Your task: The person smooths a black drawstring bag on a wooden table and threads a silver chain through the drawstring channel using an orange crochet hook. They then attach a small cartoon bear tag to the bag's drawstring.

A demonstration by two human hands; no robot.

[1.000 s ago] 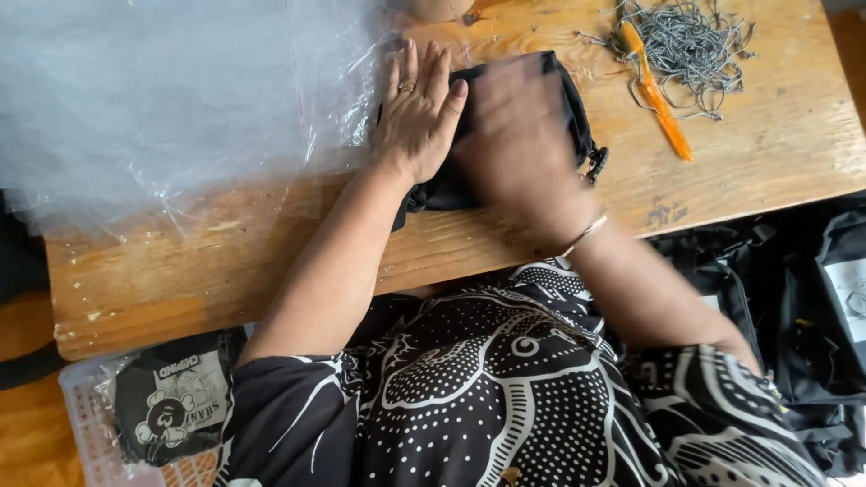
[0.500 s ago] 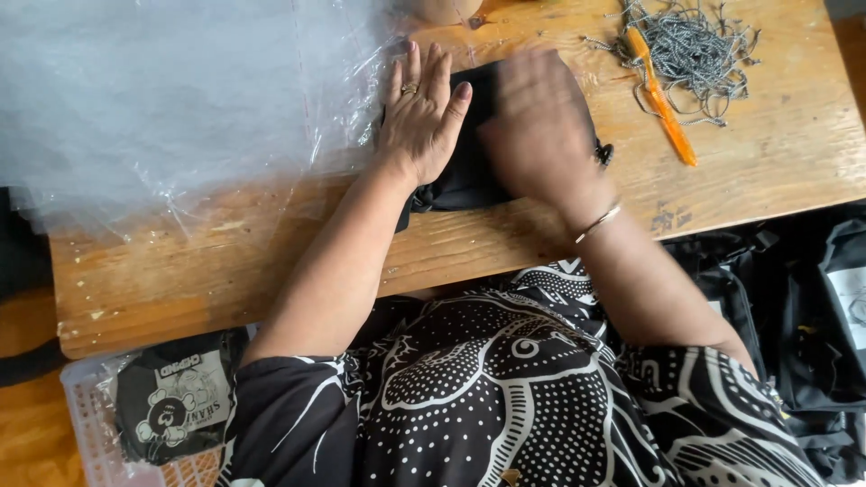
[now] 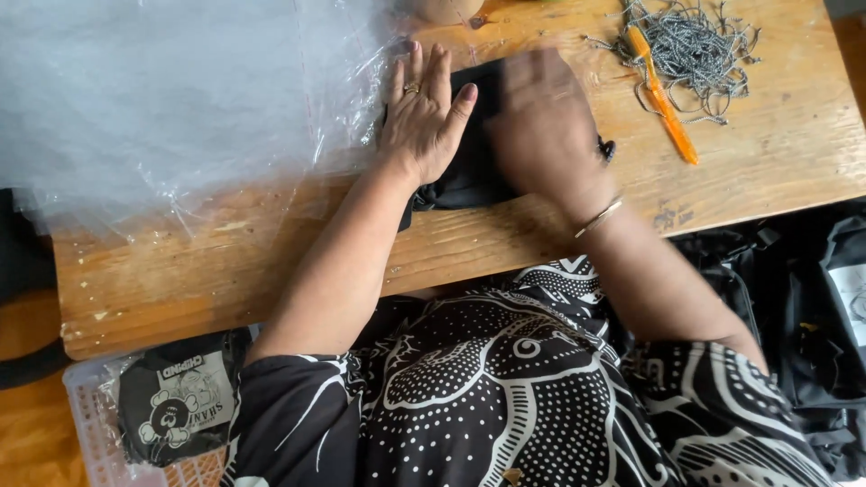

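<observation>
- The left hand (image 3: 424, 122) lies flat, palm down, on the left part of a folded black cloth item (image 3: 469, 171) on the wooden surface (image 3: 758, 171).
- Its fingers (image 3: 437, 72) are stretched out straight and held close together, pointing away from the person; they grip nothing, only press down. A ring sits on one of them.
- The left thumb angles out to the right, its tip resting on the black cloth.
- The left forearm runs bare from the patterned sleeve up and to the right, crossing the near edge of the surface.
- The right hand (image 3: 546, 131) lies just beside the left, palm down over the right part of the same black cloth item, covering most of it.
- This hand is blurred, so its fingers cannot be told apart one by one; they look spread flat rather than curled, with nothing clasped in them.
- A thin bangle (image 3: 600, 216) circles the right wrist, and the forearm slants down to the right past the edge of the surface.
- The black cloth item sits near the middle of the surface, its bunched end showing below the left palm.
- A sheet of clear plastic film (image 3: 162, 99) covers the left of the surface, its edge touching the left hand.
- Well apart at the far right lies a heap of grey cords (image 3: 699, 45) with an orange tool (image 3: 663, 95) lying across it.
- Below the surface at the left, a pale crate (image 3: 90, 424) holds a bagged black item with a cartoon print (image 3: 176, 410).
</observation>
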